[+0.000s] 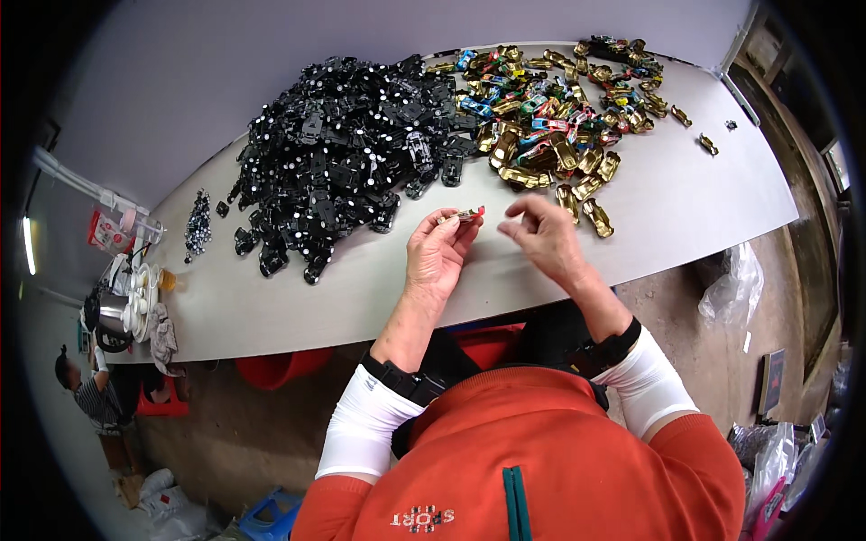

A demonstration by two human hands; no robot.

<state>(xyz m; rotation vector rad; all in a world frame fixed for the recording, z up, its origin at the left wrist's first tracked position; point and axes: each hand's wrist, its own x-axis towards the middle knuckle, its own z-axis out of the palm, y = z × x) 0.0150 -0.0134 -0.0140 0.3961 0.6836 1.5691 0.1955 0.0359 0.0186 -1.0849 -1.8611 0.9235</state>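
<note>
At mid-frame, our left hand [437,256] pinches one toy-car piece [465,215]; our right hand [546,236] curls half-open, seemingly empty; upper-frame heaps of black chassis [343,153] and gold car bodies [565,151] remain.

Has a pale wall [216,77] at the top, a long bright light [28,244] at far left, a big grey desk [298,311] across the middle, brownish floor [663,338] at lower right.

Grey table [686,207]: black parts [343,149], gold shells [565,151]
</note>
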